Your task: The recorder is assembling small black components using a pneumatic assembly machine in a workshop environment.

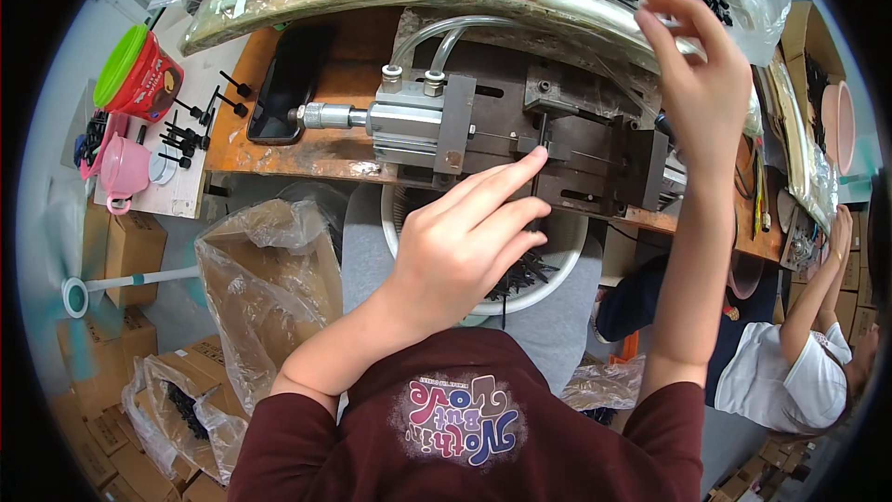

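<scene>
1) Phone (pixel 290 84), dark, lying far left on the table;
2) red tub (pixel 153 84) with green lid (pixel 119 65), farther left; pink cup (pixel 124 172) just nearer;
3) cartons (pixel 137 256), left; plastic-lined box (pixel 274 284), nearer, left;
4) pink bowl (pixel 840 121), far right; co-worker (pixel 785 372) in white top, right

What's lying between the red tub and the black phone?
A few loose black stemmed parts lie between the red tub and the phone, as the head view shows.
</scene>
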Demonstrator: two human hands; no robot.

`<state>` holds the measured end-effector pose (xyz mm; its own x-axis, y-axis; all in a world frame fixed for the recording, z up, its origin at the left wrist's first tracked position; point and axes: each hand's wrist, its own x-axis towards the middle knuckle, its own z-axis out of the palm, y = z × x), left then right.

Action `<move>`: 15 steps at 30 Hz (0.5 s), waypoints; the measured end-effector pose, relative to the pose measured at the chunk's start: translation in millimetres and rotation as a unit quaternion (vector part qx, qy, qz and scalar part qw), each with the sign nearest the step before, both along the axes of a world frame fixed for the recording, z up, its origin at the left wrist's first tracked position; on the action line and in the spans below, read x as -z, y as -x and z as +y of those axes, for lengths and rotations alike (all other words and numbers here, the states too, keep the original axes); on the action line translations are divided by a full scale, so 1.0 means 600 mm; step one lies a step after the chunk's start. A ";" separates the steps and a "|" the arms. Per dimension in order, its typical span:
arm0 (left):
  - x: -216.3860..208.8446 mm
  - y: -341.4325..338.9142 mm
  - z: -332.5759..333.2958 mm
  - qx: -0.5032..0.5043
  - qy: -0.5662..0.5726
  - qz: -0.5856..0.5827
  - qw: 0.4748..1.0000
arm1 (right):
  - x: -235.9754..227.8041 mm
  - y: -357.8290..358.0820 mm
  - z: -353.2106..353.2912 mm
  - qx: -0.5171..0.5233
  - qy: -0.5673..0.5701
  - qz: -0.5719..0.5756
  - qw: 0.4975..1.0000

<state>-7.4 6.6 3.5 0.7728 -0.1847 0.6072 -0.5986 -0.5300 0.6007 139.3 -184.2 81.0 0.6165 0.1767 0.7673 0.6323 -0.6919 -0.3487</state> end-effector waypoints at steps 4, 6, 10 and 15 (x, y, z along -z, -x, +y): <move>0.030 -0.019 -0.029 -0.026 -0.059 -0.029 0.998 | -0.005 -0.118 -0.045 0.029 0.178 0.008 0.984; 0.034 -0.022 -0.041 -0.039 -0.081 -0.040 0.995 | -0.006 -0.150 -0.049 0.039 0.222 0.080 0.971; 0.036 -0.016 -0.052 -0.040 -0.142 -0.054 0.988 | -0.017 -0.130 -0.028 0.070 0.189 0.174 0.964; 0.035 -0.012 -0.062 -0.078 -0.208 -0.078 0.972 | -0.020 -0.096 -0.034 0.040 0.235 -0.030 0.971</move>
